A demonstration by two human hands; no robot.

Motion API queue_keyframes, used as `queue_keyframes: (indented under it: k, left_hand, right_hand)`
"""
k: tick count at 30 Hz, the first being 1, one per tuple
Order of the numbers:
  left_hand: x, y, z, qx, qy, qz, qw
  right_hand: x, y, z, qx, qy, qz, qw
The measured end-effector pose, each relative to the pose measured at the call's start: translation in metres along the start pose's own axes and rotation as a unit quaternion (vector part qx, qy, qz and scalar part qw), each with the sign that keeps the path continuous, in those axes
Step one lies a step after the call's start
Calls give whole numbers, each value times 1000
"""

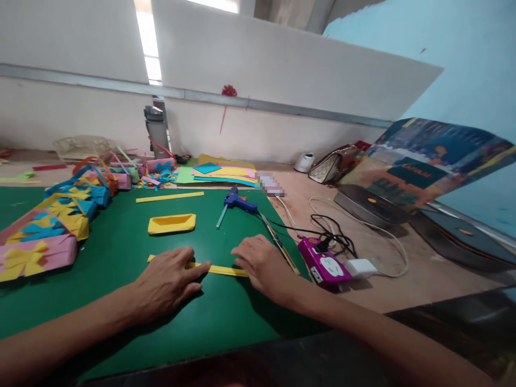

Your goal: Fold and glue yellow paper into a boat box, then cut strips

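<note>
A narrow yellow paper strip (228, 271) lies across the green mat under both hands. My left hand (171, 277) holds it down, its index finger along the strip and its thumb apart; the left end of the strip shows past the knuckles. At the right end, my right hand (268, 269) has bent fingers closed over the strip, the fingertips partly hidden. Just beyond is a small folded yellow paper box (172, 224). A second yellow strip (170, 197) lies farther back. The blue glue gun (241, 202) rests on the mat, its glue stick pointing toward me.
Finished paper baskets with bows (38, 255) line the left side. Coloured sheets (221, 171) and scraps lie at the back, near a grey bottle (157, 131). A purple power strip (324, 263) with tangled cables (342, 231) sits right of my right hand, beside scissors (280, 244).
</note>
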State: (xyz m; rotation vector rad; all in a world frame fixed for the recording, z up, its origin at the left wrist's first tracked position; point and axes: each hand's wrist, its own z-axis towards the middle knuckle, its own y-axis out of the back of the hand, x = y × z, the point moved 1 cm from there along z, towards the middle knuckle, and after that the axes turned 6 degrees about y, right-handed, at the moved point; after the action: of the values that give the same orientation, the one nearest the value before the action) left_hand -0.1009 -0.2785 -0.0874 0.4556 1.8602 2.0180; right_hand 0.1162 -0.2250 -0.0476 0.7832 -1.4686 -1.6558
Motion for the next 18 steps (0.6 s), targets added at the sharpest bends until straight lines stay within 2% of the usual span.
queue_keyframes:
  k: [2,6,11,14,18]
  left_hand:
    - [-2,0,-1,-3,11,-6,1000]
    - [-1,-2,0,-14,46,-37,998]
    - [0,-5,4,-43,93,-98,990]
    - [0,-7,6,-57,103,-151,982]
    - [-3,-9,10,-77,77,-181,977]
  right_hand:
    - [9,-4,19,64,-35,26,997]
    - [20,-11,34,114,-49,52,991]
    - [22,-13,30,99,-59,51,992]
    - [22,-13,26,95,-42,46,994]
    - [17,-16,28,88,-11,55,995]
